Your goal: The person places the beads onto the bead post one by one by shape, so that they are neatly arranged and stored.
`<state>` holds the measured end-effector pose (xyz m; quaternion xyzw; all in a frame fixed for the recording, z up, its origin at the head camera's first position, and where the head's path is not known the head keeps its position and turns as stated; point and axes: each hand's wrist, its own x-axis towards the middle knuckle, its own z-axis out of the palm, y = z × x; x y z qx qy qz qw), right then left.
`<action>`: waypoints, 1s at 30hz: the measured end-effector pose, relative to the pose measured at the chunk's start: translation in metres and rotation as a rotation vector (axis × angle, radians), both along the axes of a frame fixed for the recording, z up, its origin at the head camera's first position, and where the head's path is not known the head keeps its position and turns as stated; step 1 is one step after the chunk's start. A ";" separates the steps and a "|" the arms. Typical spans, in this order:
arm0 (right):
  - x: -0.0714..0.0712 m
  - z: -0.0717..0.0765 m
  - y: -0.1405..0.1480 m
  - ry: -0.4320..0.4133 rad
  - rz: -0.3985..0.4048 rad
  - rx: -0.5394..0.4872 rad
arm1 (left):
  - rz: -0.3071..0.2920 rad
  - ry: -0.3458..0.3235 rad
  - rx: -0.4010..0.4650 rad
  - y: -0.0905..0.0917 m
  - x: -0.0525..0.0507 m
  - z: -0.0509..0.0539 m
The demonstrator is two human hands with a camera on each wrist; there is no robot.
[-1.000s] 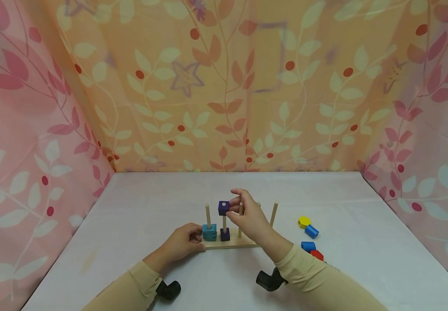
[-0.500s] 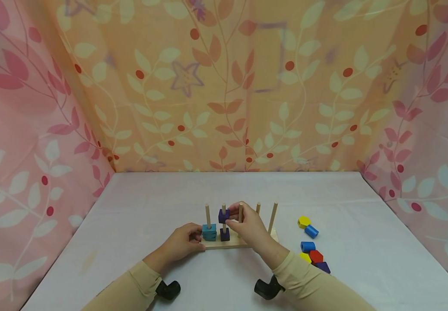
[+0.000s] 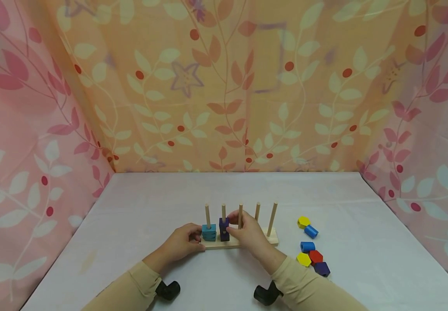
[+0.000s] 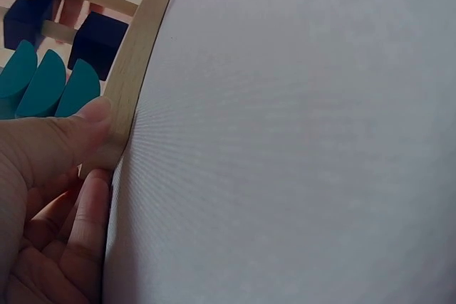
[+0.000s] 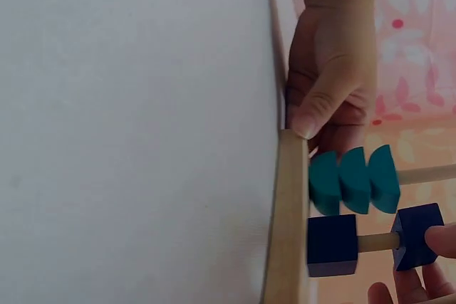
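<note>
A wooden peg board [image 3: 227,245] with several upright pegs lies on the table. My left hand [image 3: 181,242] grips its left end, the thumb [image 4: 92,113] pressing the edge of the base. Teal half-round pieces [image 5: 354,179] are stacked on the leftmost peg. On the second peg, a dark purple block [image 5: 332,245] sits against the base. Above it, another dark purple block [image 5: 413,222] is threaded on the same peg, pinched by my right hand [image 3: 249,233]. A gap of bare peg shows between the two blocks.
Right of the board lie loose pieces: a yellow hexagon [image 3: 303,222], blue cylinders [image 3: 311,232], another yellow hexagon [image 3: 303,259], a red hexagon [image 3: 316,257] and a purple block [image 3: 322,269]. Three bare pegs [image 3: 272,219] rise on the board's right. Patterned curtains [image 3: 224,86] surround the table.
My right hand has lowered the purple block from the top of the second peg down along it towards the lower block. The left hand has stayed on the board's end.
</note>
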<state>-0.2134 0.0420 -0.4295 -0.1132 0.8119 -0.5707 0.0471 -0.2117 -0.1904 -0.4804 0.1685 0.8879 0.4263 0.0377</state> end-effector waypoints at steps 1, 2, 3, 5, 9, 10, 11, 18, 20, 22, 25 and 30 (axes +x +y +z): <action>0.000 -0.002 0.000 0.000 0.003 0.002 | 0.001 0.002 -0.002 0.000 0.000 -0.001; -0.001 -0.005 0.000 0.001 0.006 0.003 | 0.003 0.004 -0.005 0.000 0.000 -0.001; -0.001 -0.008 0.000 -0.001 0.011 0.002 | 0.004 0.006 -0.009 0.000 0.000 -0.001; -0.001 -0.012 0.001 -0.005 0.020 0.000 | 0.009 0.005 -0.009 0.000 0.000 -0.001; -0.001 -0.015 0.001 -0.012 0.027 -0.005 | 0.014 -0.001 -0.002 0.000 0.000 -0.001; -0.001 -0.015 0.001 -0.013 0.028 -0.004 | 0.014 -0.002 0.000 0.000 0.001 0.000; 0.000 -0.014 0.000 -0.012 0.028 -0.004 | 0.013 -0.002 0.000 0.000 0.001 0.000; 0.001 -0.014 0.001 0.001 0.029 0.024 | 0.009 0.002 -0.012 0.001 0.000 0.000; 0.001 -0.014 0.002 -0.003 0.033 0.029 | 0.010 0.001 -0.009 0.001 0.001 0.000; 0.002 -0.013 0.003 -0.005 0.041 0.030 | 0.009 0.001 -0.002 0.001 0.001 0.001; 0.004 -0.010 0.005 0.001 0.050 0.035 | 0.007 -0.001 0.007 0.000 0.001 0.001; 0.008 -0.003 0.013 0.029 0.061 0.054 | 0.004 0.001 0.010 0.001 0.002 0.001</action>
